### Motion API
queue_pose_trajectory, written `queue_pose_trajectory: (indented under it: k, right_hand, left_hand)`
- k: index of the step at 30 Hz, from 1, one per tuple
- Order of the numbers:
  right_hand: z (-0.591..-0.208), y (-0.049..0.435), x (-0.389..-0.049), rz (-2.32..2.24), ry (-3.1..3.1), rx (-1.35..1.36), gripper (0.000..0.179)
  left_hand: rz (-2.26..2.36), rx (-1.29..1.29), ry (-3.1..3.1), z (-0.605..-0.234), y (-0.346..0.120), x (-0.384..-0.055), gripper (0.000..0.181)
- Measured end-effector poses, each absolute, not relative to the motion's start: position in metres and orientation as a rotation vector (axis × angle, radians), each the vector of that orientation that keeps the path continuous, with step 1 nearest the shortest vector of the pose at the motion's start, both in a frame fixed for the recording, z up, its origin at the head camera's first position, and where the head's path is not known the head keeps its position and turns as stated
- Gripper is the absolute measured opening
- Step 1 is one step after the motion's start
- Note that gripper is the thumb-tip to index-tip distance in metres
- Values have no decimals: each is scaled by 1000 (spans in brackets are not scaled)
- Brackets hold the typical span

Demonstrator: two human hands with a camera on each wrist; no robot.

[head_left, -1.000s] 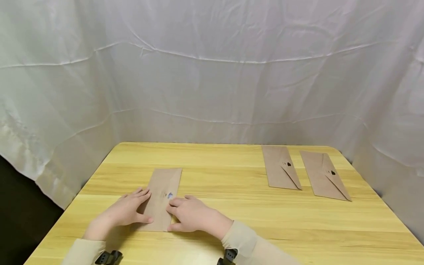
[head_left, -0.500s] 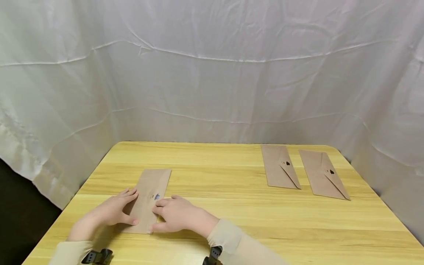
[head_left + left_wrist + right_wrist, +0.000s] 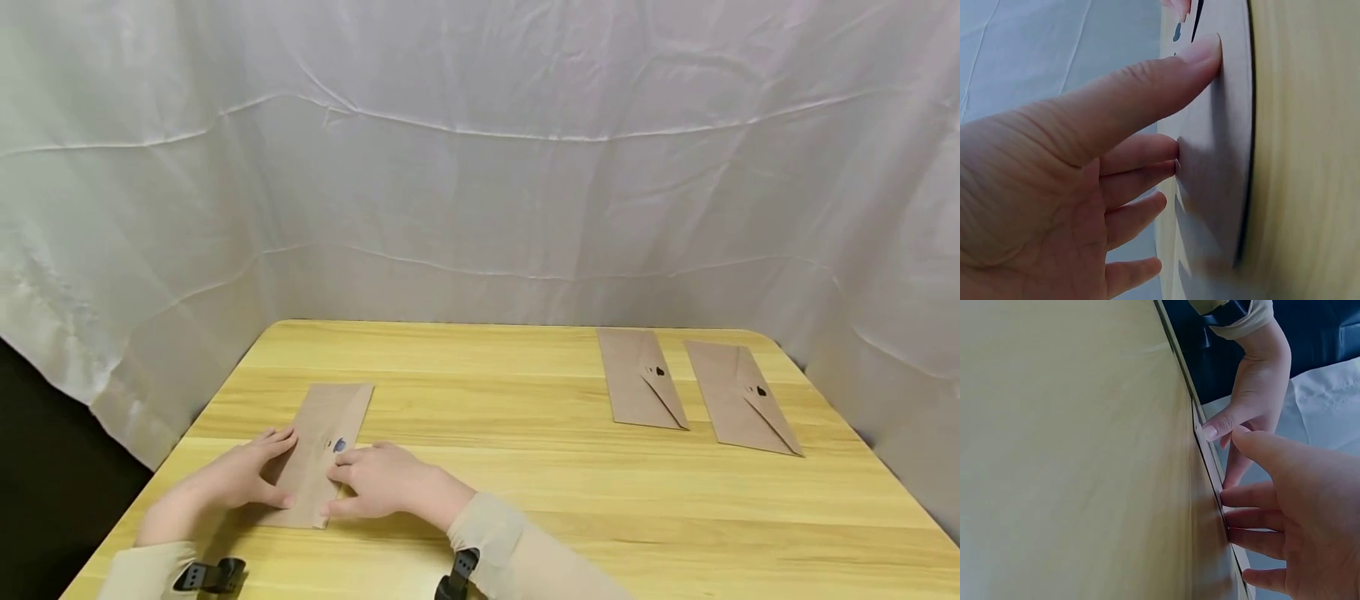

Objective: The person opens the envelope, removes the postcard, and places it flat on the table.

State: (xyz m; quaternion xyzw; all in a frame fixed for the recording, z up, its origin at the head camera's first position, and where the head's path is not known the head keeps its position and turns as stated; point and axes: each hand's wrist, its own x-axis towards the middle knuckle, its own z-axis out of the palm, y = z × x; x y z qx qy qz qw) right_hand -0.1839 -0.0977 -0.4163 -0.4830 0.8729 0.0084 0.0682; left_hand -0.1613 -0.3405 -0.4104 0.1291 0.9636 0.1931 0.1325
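A brown paper envelope [image 3: 307, 479] lies flat at the left of the table, its flap side up with a small dark blue mark [image 3: 340, 445] near the right edge. My left hand [image 3: 232, 477] rests on its left side, fingers spread and thumb on the paper. In the left wrist view the thumb [image 3: 1154, 84] presses the envelope's face, and the other fingertips reach its far part. My right hand [image 3: 390, 482] touches the right edge with extended fingers. The right wrist view shows those fingertips [image 3: 1250, 497] right along the envelope's edge.
Two more brown envelopes, one [image 3: 633, 375] and another [image 3: 738, 396], lie side by side at the back right of the wooden table [image 3: 525, 483]. A pale curtain [image 3: 480, 192] hangs behind the table and round its sides.
Both hands have slid the envelope to the left across the table, staying on its two sides. The two envelopes at the back right have stayed in place.
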Motion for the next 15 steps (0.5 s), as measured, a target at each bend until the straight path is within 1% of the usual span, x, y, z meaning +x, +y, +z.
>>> queue_pose_trajectory:
  k: [5, 15]
  right_hand:
    - [-418, -108, -186, 43, 2636, -1460, 61]
    - [-417, -129, -191, 34, 2640, -1434, 59]
  left_hand:
    - [625, 355, 2782, -410, -348, -160, 100]
    - [576, 290, 2833, -410, -361, -158, 99]
